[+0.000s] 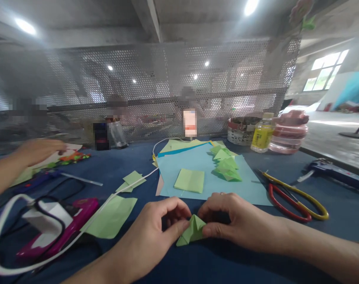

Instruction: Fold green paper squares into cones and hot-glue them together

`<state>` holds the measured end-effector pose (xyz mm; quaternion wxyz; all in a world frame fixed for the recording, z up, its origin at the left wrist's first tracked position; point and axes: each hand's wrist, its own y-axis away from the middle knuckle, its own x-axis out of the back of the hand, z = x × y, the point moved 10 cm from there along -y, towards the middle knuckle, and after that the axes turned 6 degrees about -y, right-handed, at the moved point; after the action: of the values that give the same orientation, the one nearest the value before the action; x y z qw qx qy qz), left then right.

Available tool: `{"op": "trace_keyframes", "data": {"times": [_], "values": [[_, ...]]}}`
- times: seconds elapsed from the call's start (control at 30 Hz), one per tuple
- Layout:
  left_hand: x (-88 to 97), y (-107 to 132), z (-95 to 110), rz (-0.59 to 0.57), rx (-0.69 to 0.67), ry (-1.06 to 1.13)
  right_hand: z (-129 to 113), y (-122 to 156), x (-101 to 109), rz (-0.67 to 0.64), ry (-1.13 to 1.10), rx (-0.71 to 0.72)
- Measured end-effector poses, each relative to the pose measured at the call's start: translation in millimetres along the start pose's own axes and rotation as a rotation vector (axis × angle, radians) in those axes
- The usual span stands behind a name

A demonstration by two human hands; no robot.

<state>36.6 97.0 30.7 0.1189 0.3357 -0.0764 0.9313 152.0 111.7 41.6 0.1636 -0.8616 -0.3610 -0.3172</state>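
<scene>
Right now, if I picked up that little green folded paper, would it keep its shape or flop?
Probably very light: the green folded paper is thin sheet, pinched between the fingers of the left hand and right hand. Its creased layers should hold shape better than the flat green sheet nearby, yet a squeeze would likely crush it.

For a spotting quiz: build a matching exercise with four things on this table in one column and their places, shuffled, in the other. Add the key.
Things
1. scissors
2. bottle
3. folded paper
4. pink tool

Places
A. pinched between the left hand and the right hand
B. far side, by the mesh screen
C. left of the left hand
D. right of the blue sheet

Pairs: 1-D, 2-B, 3-A, 4-C
</scene>
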Motion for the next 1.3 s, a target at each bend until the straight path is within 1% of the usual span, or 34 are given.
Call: {"op": "trace_keyframes", "data": {"times": [0.1, 0.2, 0.43, 0.7, 0.83, 0.97, 1.3], "values": [[-2.6, -1, -3, -0.022, 0.023, 0.001, -8, 1, 7, 0.077, 0.007, 0.051], [-2.9, -1, -3, -0.023, 0.025, -0.003, -6, 0, 10, 0.112, 0.004, 0.036], [-4.5, 1, -2, -0.028, 0.017, -0.028, 0, 1, 2, 0.066, 0.015, -0.005], [-5.4, 0, -2, -0.029, -0.006, -0.03, 5, 0, 1, 0.07, -0.056, -0.049], [-5.8, 0, -2, -0.029, -0.007, -0.029, 4, 0, 2, 0.082, -0.048, -0.031], [-5.8, 1, -1, -0.018, -0.02, -0.05, 6, 0, 1, 0.08, -0.052, -0.044], [-9.0, -2, 2, -0.003, -0.084, -0.035, 6, 0, -1, 0.083, -0.076, -0.038]]}}
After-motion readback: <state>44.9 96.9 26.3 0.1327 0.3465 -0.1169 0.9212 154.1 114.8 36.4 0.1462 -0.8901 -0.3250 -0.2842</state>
